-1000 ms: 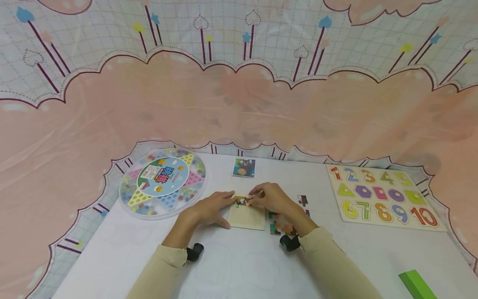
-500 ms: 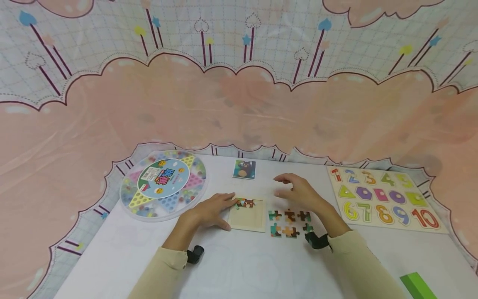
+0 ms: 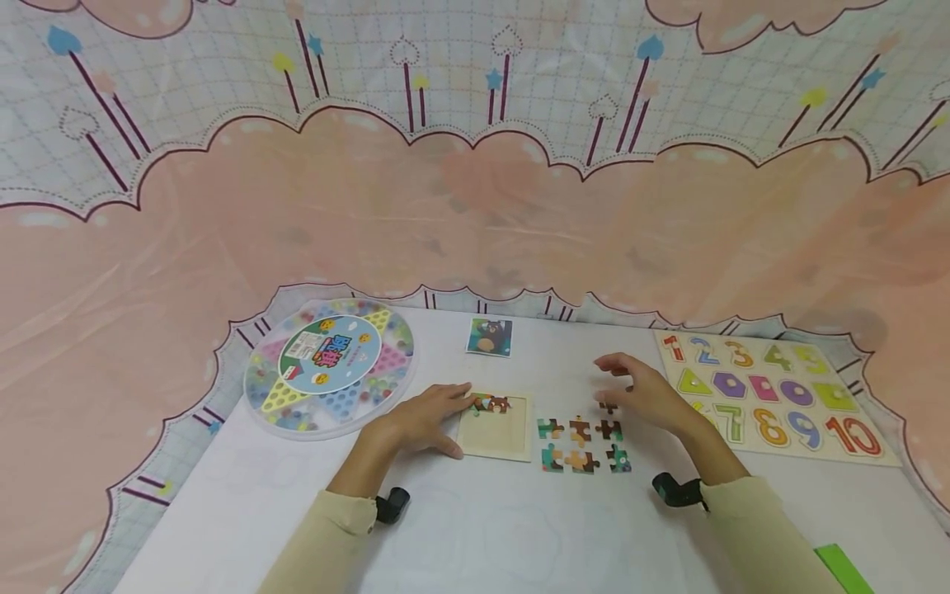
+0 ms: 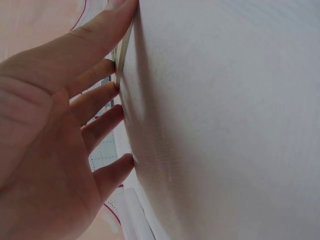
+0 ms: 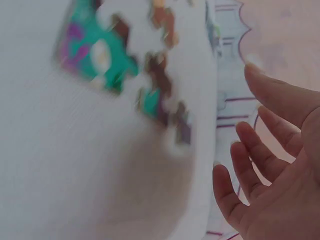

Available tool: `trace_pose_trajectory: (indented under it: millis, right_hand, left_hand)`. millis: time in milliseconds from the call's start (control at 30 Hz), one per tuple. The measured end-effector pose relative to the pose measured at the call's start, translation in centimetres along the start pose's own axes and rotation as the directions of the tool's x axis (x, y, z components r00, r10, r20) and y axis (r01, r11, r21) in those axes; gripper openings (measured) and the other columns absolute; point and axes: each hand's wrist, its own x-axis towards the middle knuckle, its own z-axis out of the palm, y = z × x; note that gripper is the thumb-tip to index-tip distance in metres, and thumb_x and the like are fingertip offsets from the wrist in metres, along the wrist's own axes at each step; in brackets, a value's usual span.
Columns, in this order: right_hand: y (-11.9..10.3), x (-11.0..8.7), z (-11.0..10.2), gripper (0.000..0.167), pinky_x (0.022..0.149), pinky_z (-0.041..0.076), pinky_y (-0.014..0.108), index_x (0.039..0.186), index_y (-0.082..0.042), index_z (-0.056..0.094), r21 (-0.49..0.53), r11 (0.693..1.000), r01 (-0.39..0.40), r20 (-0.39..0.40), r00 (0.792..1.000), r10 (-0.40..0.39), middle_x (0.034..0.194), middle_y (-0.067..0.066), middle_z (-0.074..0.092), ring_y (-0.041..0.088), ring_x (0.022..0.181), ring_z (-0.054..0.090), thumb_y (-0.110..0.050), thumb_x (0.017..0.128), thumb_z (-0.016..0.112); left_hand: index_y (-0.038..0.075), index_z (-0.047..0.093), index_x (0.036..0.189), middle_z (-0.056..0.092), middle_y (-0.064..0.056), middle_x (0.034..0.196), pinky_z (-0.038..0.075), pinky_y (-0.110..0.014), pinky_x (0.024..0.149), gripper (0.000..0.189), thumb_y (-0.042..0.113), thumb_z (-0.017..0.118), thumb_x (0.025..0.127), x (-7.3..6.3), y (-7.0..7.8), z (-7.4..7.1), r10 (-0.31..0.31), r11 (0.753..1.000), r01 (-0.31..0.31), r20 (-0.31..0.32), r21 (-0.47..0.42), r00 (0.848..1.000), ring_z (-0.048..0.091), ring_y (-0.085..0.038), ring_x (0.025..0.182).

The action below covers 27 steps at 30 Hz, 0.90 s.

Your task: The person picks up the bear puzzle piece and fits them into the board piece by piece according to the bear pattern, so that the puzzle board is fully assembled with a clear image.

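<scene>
A square wooden puzzle tray (image 3: 493,441) lies on the white table, with joined bear-picture pieces (image 3: 497,404) along its top edge. My left hand (image 3: 416,419) rests at the tray's left side, thumb near its lower corner; in the left wrist view the fingers (image 4: 100,131) are spread and touch the edge and tabletop. To the right of the tray lie several loose jigsaw pieces (image 3: 581,462). Above the upper right one, a brown piece (image 3: 609,407) partly hidden, hovers my right hand (image 3: 644,394). Its fingers are loosely bent and hold nothing in the right wrist view, where pieces look blurred.
A bear picture card (image 3: 490,337) lies behind the tray. At left is a round Chinese checkers board (image 3: 326,412) with marbles; at right, a number-and-shape board (image 3: 797,454). A green block (image 3: 844,569) sits at the front right. Patterned cloth hangs behind.
My right hand has left the tray's top pieces and moved right, over the loose pieces. Its fingers have parted. The left hand stays at the tray.
</scene>
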Motion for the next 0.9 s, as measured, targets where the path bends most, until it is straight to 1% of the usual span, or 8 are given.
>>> trace_pose_trajectory:
  millis: [167,433,567,700,833,900]
  right_hand:
    - [1.5,-0.2,-0.1,0.05,0.114,0.042,0.061,0.139,-0.002,0.054,0.022,0.999,-0.038,0.03,0.999,0.038,0.142,0.022,0.057,0.04,0.133,0.049,-0.016,0.094,0.072]
    - [3.1,0.0,0.1,0.047,0.118,0.039,0.06,0.135,-0.003,0.057,0.057,0.997,-0.054,0.072,0.996,0.05,0.14,0.02,0.06,0.039,0.133,0.051,-0.017,0.093,0.074]
    - [3.3,0.1,0.2,0.044,0.117,0.041,0.059,0.131,-0.004,0.06,0.027,0.998,-0.05,0.053,0.997,0.049,0.137,0.019,0.063,0.037,0.131,0.054,-0.015,0.091,0.075]
    - [3.3,0.1,0.3,0.037,0.112,0.045,0.055,0.125,-0.007,0.065,-0.015,0.998,-0.059,0.027,0.998,0.06,0.133,0.017,0.065,0.035,0.126,0.056,-0.014,0.091,0.076]
    - [3.3,0.2,0.5,0.03,0.109,0.046,0.051,0.119,-0.01,0.069,-0.044,0.997,-0.068,0.019,0.997,0.068,0.131,0.016,0.066,0.032,0.121,0.057,-0.015,0.091,0.076]
    - [3.3,0.2,0.5,0.027,0.108,0.047,0.052,0.117,-0.01,0.07,-0.054,0.997,-0.062,0.021,0.998,0.063,0.129,0.016,0.066,0.032,0.12,0.058,-0.014,0.091,0.076]
  left_hand:
    - [0.014,0.044,0.155,0.029,-0.004,0.17,0.031,-0.055,0.126,0.087,0.025,0.086,0.08,0.0,0.1,0.0,0.004,1.0,-0.004,0.006,0.003,1.0,0.024,-0.031,0.159]
    - [0.014,0.043,0.156,0.028,-0.005,0.17,0.03,-0.055,0.126,0.088,0.025,0.086,0.08,0.0,0.2,-0.1,-0.002,1.0,0.002,0.007,0.005,1.0,0.023,-0.031,0.159]
    - [0.014,0.043,0.156,0.029,-0.005,0.17,0.03,-0.055,0.126,0.088,0.025,0.086,0.08,-0.1,0.2,-0.1,0.0,1.0,0.0,0.002,0.004,1.0,0.024,-0.032,0.158]
    - [0.013,0.043,0.155,0.029,-0.006,0.17,0.029,-0.056,0.126,0.088,0.024,0.086,0.08,-0.1,0.2,-0.2,0.01,1.0,-0.01,0.001,0.0,1.0,0.024,-0.033,0.158]
    - [0.012,0.043,0.155,0.028,-0.007,0.17,0.029,-0.055,0.127,0.087,0.024,0.086,0.08,0.0,0.2,-0.1,0.012,1.0,-0.012,0.001,0.004,1.0,0.024,-0.033,0.158]
    - [0.012,0.043,0.155,0.028,-0.007,0.17,0.029,-0.055,0.127,0.088,0.024,0.086,0.08,0.0,0.1,-0.1,0.015,1.0,-0.015,0.002,0.005,1.0,0.024,-0.034,0.158]
